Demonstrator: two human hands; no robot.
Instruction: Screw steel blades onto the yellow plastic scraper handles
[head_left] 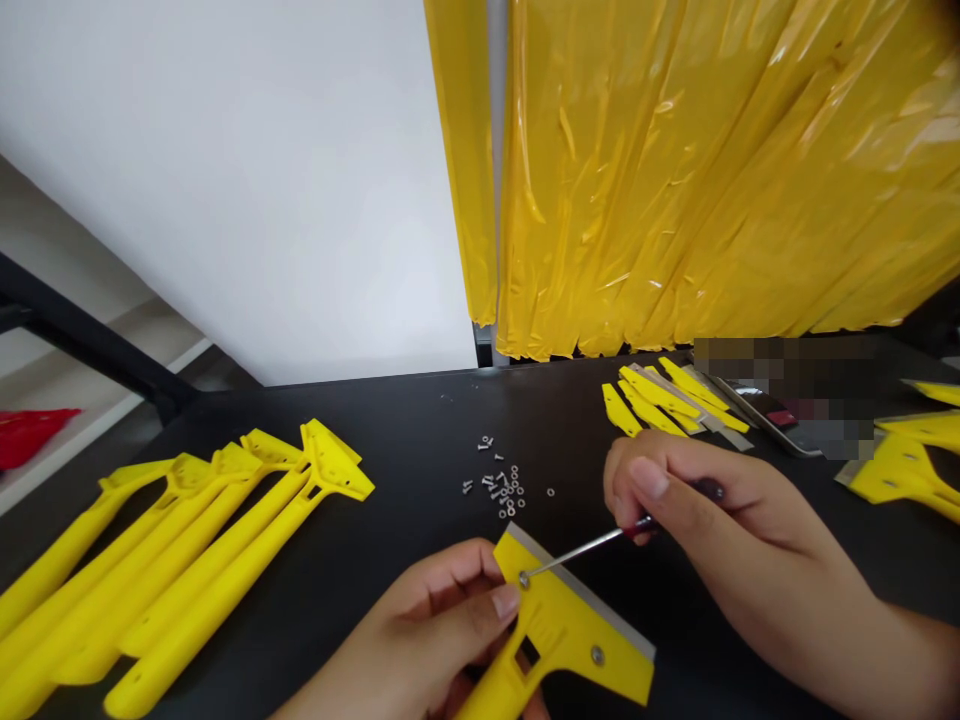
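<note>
Scraper (pixel 559 618) smooth plastic; screwdriver shaft (pixel 579 551) shiny metal; tabletop (pixel 420 445) matt; curtain (pixel 675 180) glossy plastic.

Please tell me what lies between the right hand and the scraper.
In the head view, the screwdriver shaft runs from the right hand to a scraper screw.

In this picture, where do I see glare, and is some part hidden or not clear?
Head view: bright glare streaks the yellow sheeting; head view: coarse pixel blocks hide an area near the right rear of the black table; head view: dark upper right corner; head view: the screwdriver and yellow scraper look readable, without strong blur.
</note>
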